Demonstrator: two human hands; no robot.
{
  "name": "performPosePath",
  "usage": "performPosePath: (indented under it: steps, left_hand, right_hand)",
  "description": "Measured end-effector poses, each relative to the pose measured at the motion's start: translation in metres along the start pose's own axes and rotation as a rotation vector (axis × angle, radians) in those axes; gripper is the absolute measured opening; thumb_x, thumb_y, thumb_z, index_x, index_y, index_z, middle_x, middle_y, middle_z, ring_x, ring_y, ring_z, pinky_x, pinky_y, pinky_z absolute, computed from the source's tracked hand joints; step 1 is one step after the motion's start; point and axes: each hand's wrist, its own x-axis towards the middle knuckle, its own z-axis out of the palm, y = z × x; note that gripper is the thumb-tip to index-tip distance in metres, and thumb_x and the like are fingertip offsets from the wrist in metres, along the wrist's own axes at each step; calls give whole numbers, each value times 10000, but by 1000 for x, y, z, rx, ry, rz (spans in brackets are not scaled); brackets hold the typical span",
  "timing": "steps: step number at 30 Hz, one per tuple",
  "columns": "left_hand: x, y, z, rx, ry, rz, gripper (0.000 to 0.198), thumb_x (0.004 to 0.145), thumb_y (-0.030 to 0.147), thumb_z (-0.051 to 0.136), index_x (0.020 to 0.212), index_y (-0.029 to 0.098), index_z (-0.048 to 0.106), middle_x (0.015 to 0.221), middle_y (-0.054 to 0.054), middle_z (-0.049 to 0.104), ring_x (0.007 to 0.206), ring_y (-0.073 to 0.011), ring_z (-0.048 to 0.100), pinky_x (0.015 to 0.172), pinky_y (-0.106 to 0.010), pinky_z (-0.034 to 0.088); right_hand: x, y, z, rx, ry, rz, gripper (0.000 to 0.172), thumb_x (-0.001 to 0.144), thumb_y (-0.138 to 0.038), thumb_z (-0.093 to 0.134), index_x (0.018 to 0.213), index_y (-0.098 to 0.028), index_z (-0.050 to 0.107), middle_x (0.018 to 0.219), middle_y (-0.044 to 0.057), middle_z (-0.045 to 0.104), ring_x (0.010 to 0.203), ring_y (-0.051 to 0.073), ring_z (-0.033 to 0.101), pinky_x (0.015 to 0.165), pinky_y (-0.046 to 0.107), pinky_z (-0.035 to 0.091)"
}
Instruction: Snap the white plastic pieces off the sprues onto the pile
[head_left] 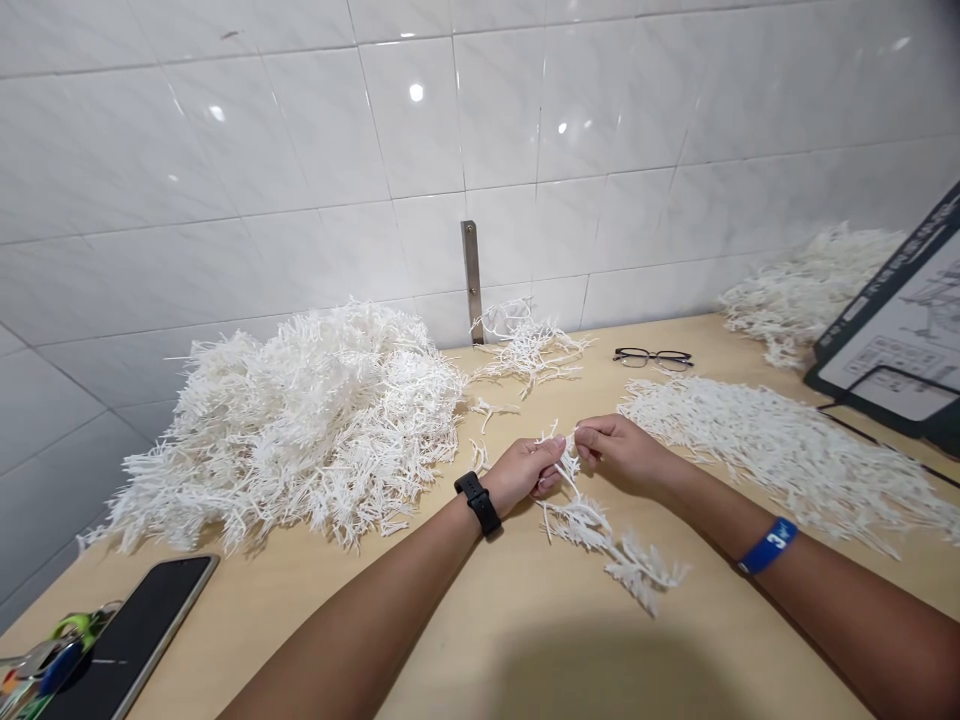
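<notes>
My left hand (525,475) and my right hand (611,450) meet above the middle of the light wooden table (450,630), their fingertips pinching a branching white plastic sprig (592,530). Its top pokes up between my hands, and its lower length trails down and right, with its end lying on the table. A large heap of similar white sprigs (300,430) lies left of my left hand. A flatter spread of them (780,450) lies right of my right hand.
A small tangle of sprigs (529,350) lies near the white tiled wall (225,130), which has a steel bracket (472,280). Black-framed glasses (652,358), a further heap (810,290), a black-framed diagram sheet (900,320), a phone (127,640) and keys (45,665) are on the table.
</notes>
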Motion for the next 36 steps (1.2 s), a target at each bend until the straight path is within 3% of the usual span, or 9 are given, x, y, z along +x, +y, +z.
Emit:
performPosePath:
  steps: [7,12,14,19,22,26,31,34,36]
  left_hand:
    - [0,5,7,37,38,-11,588,746,651,604,543,201,284,464,87,237,415,-33,194,480,-264,108]
    - [-6,3,5,87,-96,-12,623,732,694,583,514,189,290,467,75,256,440,-33,218,500,-264,144]
    - [-7,1,3,77,-86,-11,617,747,690,569,517,188,296,466,70,273,434,-36,234,493,-264,148]
    - [0,-3,-2,3,-27,-10,582,795,658,536,535,181,327,474,51,346,415,-39,258,467,-257,143]
    - [1,-4,-3,-21,-12,-6,550,822,621,530,552,171,367,483,43,377,414,-44,285,461,-253,154]
    - [0,-3,-2,-7,4,1,530,828,604,532,566,168,382,486,44,383,414,-45,299,462,-251,165]
    - [-2,1,0,33,0,6,534,817,618,532,565,176,371,474,49,363,414,-47,295,470,-253,172]
    - [-1,0,0,22,3,5,524,819,602,542,566,176,370,475,49,365,413,-47,293,470,-253,175]
    - [-1,0,0,27,11,8,518,824,593,540,569,174,373,478,47,372,413,-47,297,468,-252,178]
  right_hand:
    - [2,-10,-4,-195,155,-44,434,855,-470,521,533,-193,430,508,-32,391,494,106,349,495,252,288]
    - [7,1,-52,-283,651,-6,404,854,-508,491,578,-218,439,486,-28,387,456,126,346,467,272,285]
    - [8,5,-72,-416,742,25,408,869,-496,455,571,-218,464,493,-4,446,472,148,401,481,283,317]
    - [9,6,-79,-1030,648,-138,280,865,-321,452,794,-179,683,967,106,696,935,276,593,800,377,446]
    - [8,4,-66,-1208,603,-244,352,861,-189,416,1088,-152,682,1277,129,603,1162,305,512,969,432,388]
    - [5,9,-57,-1327,529,-90,385,838,-157,447,1154,-140,665,1412,167,485,1221,352,465,999,484,345]
    - [5,13,-58,-1211,561,-45,433,790,-114,451,1183,-133,632,1435,172,451,1270,355,432,1053,530,290]
    - [7,4,-48,-889,517,-149,343,829,-145,409,1061,-157,662,1321,139,555,1206,284,500,1012,424,368]
    - [7,-3,-37,-604,377,-156,286,895,-260,392,945,-172,660,1080,113,657,999,238,595,874,361,448]
